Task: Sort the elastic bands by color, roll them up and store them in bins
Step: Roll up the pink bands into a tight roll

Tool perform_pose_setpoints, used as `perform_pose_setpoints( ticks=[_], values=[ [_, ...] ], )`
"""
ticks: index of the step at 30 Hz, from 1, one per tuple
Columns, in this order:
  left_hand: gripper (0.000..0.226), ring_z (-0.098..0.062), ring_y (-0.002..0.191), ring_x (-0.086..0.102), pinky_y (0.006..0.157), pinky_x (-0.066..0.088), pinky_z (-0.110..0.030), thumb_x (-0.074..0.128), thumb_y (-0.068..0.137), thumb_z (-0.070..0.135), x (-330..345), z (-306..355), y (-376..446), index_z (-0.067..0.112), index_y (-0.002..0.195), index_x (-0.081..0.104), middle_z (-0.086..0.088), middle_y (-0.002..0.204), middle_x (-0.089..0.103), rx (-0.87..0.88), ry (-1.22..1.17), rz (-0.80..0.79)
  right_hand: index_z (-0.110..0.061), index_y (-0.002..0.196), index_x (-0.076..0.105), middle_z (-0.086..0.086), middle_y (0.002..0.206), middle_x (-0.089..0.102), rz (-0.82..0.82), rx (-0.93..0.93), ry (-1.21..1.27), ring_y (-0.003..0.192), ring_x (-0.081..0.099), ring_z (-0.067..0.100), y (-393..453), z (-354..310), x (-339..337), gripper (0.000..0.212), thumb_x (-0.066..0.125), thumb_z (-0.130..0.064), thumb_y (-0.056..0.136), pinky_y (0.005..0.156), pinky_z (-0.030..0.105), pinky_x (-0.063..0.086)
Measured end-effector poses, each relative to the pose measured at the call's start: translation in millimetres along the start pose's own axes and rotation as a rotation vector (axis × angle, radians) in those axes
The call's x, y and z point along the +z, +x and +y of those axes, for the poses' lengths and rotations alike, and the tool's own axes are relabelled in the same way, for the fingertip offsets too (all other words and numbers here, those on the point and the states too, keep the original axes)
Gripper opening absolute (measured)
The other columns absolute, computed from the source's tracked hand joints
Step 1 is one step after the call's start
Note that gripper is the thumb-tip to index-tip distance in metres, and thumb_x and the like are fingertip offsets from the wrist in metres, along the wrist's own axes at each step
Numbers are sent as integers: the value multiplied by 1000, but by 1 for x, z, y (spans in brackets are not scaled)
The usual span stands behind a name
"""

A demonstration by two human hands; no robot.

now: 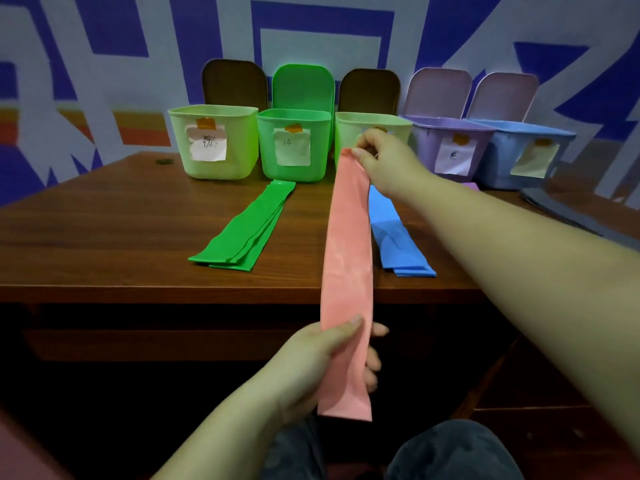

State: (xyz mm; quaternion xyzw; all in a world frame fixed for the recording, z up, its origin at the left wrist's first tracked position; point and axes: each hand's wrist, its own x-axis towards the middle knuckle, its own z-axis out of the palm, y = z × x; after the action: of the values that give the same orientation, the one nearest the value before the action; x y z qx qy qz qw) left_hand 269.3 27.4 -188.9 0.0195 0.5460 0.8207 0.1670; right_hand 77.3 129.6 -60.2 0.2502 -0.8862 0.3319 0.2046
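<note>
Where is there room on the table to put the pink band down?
The widest bare wood lies left of the green bands, in front of the pale green bin. A narrow strip shows between the green bands and the blue bands, under the pink band. The bins' row is crowded.

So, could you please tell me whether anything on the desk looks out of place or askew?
Slightly. The green bands lie fanned in an uneven stack, and the blue bands look creased and crossed. Neither is rolled yet. The five bins stand upright with lids open.
</note>
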Motion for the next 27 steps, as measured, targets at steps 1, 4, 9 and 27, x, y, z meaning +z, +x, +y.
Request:
perform_pose_setpoints(
  ticks=[1,4,9,27],
  values=[
    [30,-21,51,60,55,53,-29,51,84,26,-2,1,1,2,96,63,-13,64,65,-24,-16,-12,-17,97,53,-8,75,44,-18,14,-15,83,43,16,3,3,5,7,47,-20,97,71,23,31],
    [24,-23,64,68,64,57,-32,48,88,18,-8,0,5,-1,99,59,-19,81,71,-41,-31,29,-11,107,58,-4,85,49,-83,43,-71,88,44,15,6,11,18,18,47,-22,97,74,25,33],
    [21,-7,61,63,57,48,-16,56,89,16,-21,-4,7,11,74,71,0,70,70,35,201,150,-14,101,59,-1,95,52,-132,83,-56,91,46,14,6,23,36,13,50,-22,96,77,26,35],
    [23,-16,81,66,71,54,-26,58,91,29,-44,156,74,10,98,69,-5,92,72,241,979,417,-25,83,62,-8,80,59,-300,55,205,74,53,5,21,40,30,8,59,-24,91,69,20,44]
  ],
)
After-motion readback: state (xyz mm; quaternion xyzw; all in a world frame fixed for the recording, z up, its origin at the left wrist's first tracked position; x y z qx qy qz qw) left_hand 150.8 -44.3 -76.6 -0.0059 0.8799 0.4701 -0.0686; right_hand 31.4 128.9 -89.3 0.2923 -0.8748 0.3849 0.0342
